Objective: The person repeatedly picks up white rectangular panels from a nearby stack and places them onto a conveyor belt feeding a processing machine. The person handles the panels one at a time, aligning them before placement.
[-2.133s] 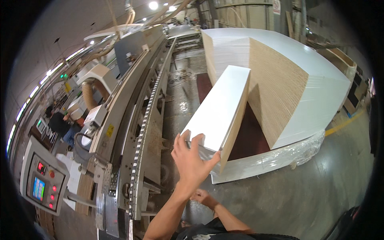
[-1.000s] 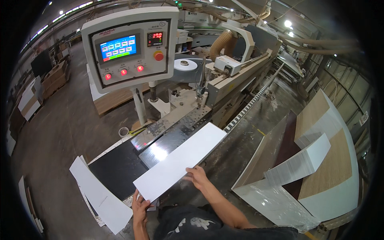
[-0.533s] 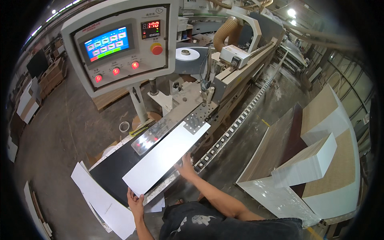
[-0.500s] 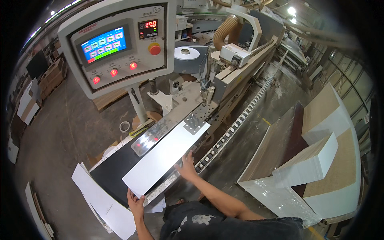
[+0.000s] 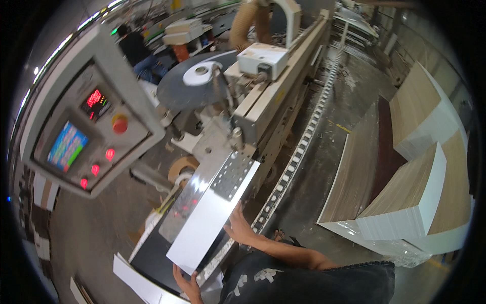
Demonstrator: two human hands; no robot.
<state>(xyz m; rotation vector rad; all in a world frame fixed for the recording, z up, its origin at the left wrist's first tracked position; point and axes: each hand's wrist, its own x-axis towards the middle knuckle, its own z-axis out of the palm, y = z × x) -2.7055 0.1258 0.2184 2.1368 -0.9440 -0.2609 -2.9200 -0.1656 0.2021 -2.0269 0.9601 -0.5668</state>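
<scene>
A long white board point(image 5: 207, 223) lies on the machine's feed table, its far end at a perforated metal plate point(image 5: 231, 175). My left hand point(image 5: 188, 285) grips the board's near end, with fingers and thumb around the corner. Along the board's right edge rests my right hand point(image 5: 242, 229), fingers stretched and apart, touching the side. A shiny metal strip point(image 5: 188, 205) runs beside the board on the left. Part of the black table surface point(image 5: 157, 248) shows at the near left.
A control panel point(image 5: 93, 126) with lit buttons stands at left. White boards point(image 5: 139, 281) lie near left. A roller track point(image 5: 298, 157) runs along the machine's right side. Stacked boards point(image 5: 405, 207) stand at right. Another person point(image 5: 139, 53) is at the far left.
The white board has slid forward, away from me, further along the perforated plate. Both hands have moved with it. My view has turned, bringing the other person into sight.
</scene>
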